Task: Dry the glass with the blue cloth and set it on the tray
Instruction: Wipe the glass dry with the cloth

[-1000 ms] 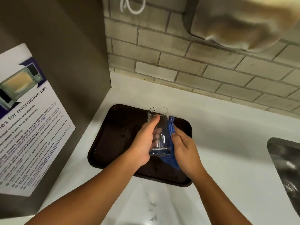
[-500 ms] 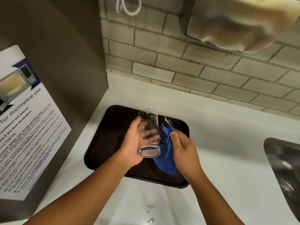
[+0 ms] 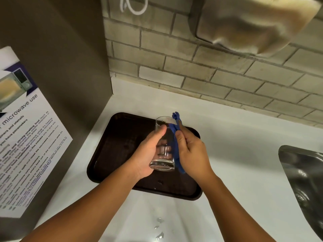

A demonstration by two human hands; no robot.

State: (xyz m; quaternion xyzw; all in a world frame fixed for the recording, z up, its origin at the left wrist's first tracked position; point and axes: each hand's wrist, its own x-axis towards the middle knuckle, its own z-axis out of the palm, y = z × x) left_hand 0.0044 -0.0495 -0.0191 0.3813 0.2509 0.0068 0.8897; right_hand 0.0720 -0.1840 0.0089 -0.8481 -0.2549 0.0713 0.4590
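Glass [image 3: 163,145], clear, smooth and cylindrical with a thick base, sits wrapped in the left hand [image 3: 148,154], long axis near upright, open rim tipped away. Right hand [image 3: 191,154] pinches the crumpled blue cloth [image 3: 176,145] against its side. Both are above the dark rounded tray [image 3: 118,137] on the white tabletop [image 3: 244,154]

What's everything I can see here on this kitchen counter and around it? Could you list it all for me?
glass: one, clear, held above the tray
blue cloth: one, pressed to the glass's right side
tray: one, dark brown, on the counter
counter: one, white
water drops: a few, on the counter's near edge
sink: one, steel, far right
microwave notice: one, white and purple, left panel
brick wall: pale, behind the counter
left hand: grips the glass
right hand: holds the cloth
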